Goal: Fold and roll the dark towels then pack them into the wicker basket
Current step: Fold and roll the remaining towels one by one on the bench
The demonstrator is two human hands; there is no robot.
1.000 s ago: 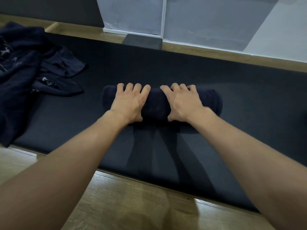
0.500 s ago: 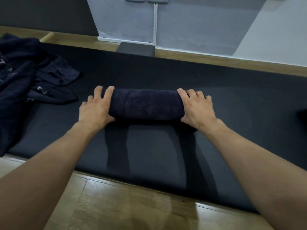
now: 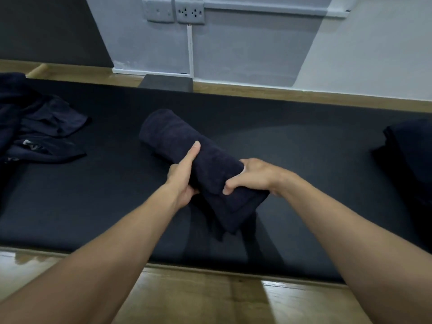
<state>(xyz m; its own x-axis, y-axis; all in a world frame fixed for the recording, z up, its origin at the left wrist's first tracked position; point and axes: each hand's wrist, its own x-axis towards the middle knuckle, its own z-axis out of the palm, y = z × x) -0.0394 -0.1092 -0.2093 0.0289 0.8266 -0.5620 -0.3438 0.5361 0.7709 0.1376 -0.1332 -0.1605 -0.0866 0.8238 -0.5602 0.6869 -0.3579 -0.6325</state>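
While the left hand (image 3: 184, 177) grips the rolled towel (image 3: 174, 136), thumb laid along it, the right hand (image 3: 254, 176) curls round its near end over the mat (image 3: 93, 197)

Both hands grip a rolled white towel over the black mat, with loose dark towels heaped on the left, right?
Not quite. The head view shows the rolled towel is dark navy, not white. Otherwise yes: the left hand and right hand grip it over the black mat, loose dark towels heaped on the left.
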